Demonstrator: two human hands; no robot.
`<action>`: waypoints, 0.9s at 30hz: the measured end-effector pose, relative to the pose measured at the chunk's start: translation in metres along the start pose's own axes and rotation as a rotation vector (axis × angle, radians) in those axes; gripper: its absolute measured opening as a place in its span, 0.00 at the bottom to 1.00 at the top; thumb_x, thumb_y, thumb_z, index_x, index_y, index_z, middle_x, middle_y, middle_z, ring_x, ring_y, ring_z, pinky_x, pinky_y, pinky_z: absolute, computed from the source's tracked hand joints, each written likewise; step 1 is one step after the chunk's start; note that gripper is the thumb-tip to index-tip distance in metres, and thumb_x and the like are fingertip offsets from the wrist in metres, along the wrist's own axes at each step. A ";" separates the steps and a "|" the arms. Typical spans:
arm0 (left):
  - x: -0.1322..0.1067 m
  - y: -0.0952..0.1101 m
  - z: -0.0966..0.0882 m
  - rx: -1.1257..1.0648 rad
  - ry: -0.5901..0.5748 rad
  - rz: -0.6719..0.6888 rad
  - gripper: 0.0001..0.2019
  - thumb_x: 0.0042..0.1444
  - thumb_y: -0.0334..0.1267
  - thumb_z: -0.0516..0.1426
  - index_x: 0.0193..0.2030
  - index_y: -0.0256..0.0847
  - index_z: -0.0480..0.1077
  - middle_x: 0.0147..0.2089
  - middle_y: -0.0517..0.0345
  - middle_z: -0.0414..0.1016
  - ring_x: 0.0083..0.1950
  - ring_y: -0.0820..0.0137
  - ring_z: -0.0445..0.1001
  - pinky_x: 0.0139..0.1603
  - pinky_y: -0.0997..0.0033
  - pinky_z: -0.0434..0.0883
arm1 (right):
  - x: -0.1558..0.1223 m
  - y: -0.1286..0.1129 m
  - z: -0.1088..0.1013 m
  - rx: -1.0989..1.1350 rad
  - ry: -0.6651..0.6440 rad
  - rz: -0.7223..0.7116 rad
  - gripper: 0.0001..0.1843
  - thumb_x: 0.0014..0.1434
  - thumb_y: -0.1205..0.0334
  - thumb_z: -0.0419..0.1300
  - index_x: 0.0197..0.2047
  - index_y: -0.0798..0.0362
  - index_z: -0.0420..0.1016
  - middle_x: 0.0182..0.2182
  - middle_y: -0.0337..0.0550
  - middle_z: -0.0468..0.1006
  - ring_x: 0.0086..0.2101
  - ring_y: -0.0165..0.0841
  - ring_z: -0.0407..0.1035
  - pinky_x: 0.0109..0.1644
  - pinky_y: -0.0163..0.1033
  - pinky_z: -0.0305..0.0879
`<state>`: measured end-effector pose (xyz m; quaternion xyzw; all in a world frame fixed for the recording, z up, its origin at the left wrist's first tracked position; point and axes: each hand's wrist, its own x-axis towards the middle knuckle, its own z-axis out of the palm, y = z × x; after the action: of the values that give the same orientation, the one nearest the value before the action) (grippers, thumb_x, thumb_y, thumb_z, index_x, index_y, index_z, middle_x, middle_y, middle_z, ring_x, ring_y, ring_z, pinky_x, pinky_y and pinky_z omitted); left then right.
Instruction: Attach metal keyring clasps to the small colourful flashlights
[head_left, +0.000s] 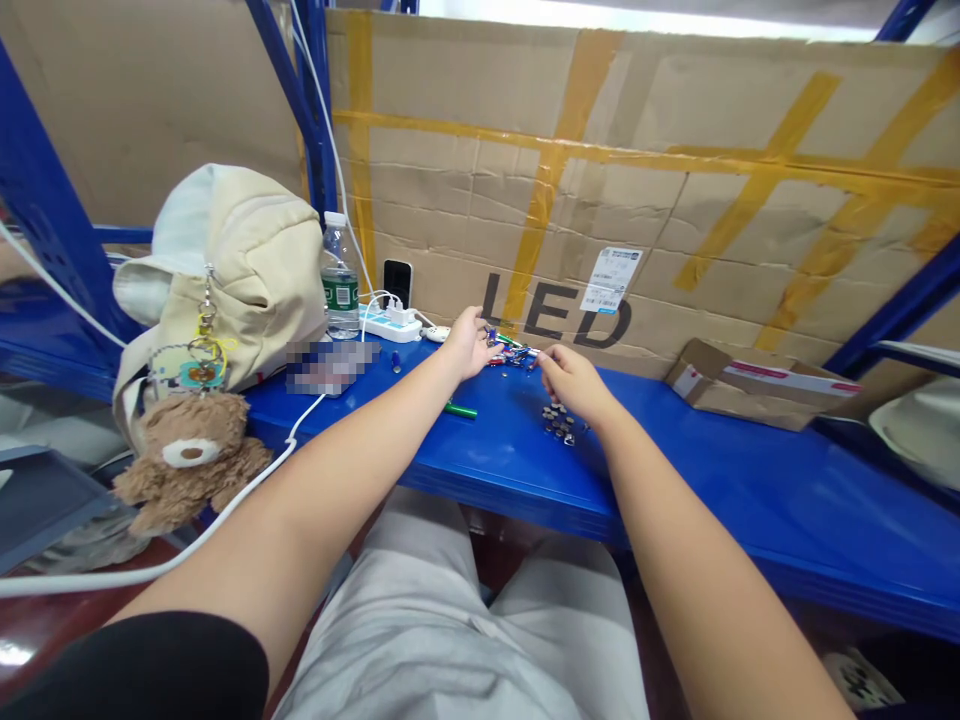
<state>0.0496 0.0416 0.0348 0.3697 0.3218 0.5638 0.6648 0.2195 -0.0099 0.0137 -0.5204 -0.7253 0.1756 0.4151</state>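
A pile of small shiny tube-like parts (pixel 514 354) in blue, red, green and silver lies toward the back of the blue shelf. At its left edge is my left hand (pixel 469 345), thumb and fingers apart. My right hand (pixel 571 384) is on the pile's right side with its fingertips pinched together near a silver end; what they hold is too small to make out. Below the right hand sits a cluster of small round silver pieces (pixel 558 422), like button cells. A green tube (pixel 460 410) lies alone under my left wrist.
A cream bag (pixel 262 250) with a teddy bear (pixel 187 455) stands at left, beside a water bottle (pixel 342 290) and a white power strip (pixel 390 325). Large cardboard (pixel 450 200) backs the shelf. An open carton (pixel 757 390) sits at right. A white cable (pixel 225 515) crosses the left side.
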 end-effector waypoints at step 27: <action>-0.034 0.055 -0.076 1.893 -0.438 -0.013 0.18 0.45 0.45 0.60 0.43 0.42 0.75 0.42 0.58 0.79 0.41 0.67 0.74 0.38 0.75 0.65 | 0.010 0.007 0.022 -0.583 -0.241 -0.242 0.18 0.60 0.66 0.52 0.53 0.56 0.71 0.53 0.53 0.73 0.53 0.41 0.67 0.56 0.43 0.61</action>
<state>-0.0483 0.0230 0.0424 0.8465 0.5134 -0.0132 0.1403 0.2055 0.0060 0.0000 -0.5027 -0.8455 -0.0296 0.1777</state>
